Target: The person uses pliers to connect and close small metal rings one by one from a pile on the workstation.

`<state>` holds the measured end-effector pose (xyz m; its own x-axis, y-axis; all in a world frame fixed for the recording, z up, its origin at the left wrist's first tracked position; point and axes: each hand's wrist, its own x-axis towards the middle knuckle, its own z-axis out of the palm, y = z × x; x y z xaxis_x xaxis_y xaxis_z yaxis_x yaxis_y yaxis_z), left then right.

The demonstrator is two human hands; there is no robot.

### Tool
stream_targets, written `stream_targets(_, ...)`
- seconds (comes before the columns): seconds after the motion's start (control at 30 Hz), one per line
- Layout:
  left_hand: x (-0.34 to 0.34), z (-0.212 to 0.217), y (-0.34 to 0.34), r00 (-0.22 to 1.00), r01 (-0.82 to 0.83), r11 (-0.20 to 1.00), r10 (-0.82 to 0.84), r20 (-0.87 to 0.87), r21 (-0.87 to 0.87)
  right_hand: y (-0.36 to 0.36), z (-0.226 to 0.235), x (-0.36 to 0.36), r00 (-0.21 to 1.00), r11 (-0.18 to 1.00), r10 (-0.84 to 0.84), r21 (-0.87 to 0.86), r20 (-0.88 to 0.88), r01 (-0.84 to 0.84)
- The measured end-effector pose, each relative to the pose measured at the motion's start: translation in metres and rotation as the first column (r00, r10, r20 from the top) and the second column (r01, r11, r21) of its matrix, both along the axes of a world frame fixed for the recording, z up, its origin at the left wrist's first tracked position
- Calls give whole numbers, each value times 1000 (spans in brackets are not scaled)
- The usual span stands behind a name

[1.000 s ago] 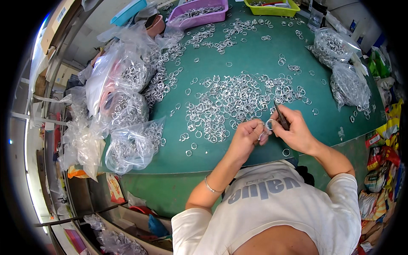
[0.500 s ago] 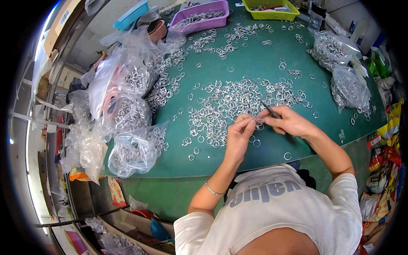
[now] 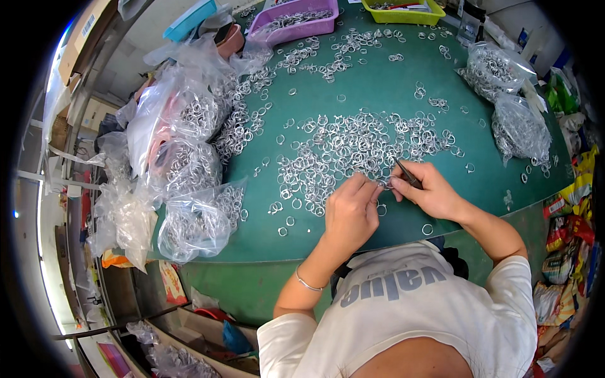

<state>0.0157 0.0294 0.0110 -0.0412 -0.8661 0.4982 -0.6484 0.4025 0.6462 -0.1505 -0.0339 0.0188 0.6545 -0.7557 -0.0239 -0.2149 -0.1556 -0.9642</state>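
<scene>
Both hands drawn slightly nearer | left hand (image 3: 350, 211) fingers pinched on ring (image 3: 386, 184); right hand (image 3: 430, 191) closed around dark tool (image 3: 408, 174) | risk: ring flicked into ring pile (image 3: 353, 151) if pinch slackens

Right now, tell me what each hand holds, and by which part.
Right hand grips a thin dark tool by its lower end. Left hand pinches at a small ring by the tool tip; exact hold unclear.

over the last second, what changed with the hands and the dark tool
Both hands slid a little left along the table's near edge, toward the big heap of metal rings. The right hand kept hold of the thin dark tool, its tip now near the left hand fingertips. The bags of rings, trays and green table stayed as they were.
</scene>
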Motion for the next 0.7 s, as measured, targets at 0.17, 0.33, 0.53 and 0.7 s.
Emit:
stream_targets(0.17, 7, 17, 0, 963, 97, 995, -92, 254, -6, 7, 8, 1, 995, 921, 45, -384, -84, -74)
stream_targets(0.33, 9, 16, -3, 941, 141, 990, -143, 308, 29, 4, 6, 0, 991, 842, 71, -525, -117, -122)
stream_targets(0.53, 11, 9, -7, 970, 187, 966, -211, 124, 181, 3, 2, -3, 983, 705, 78, -688, -166, -172)
stream_targets(0.7, 8, 1, -7, 958, 270, 951, -249, -144, 152, 8, 6, -6, 988, 728, 89, -669, -122, -148)
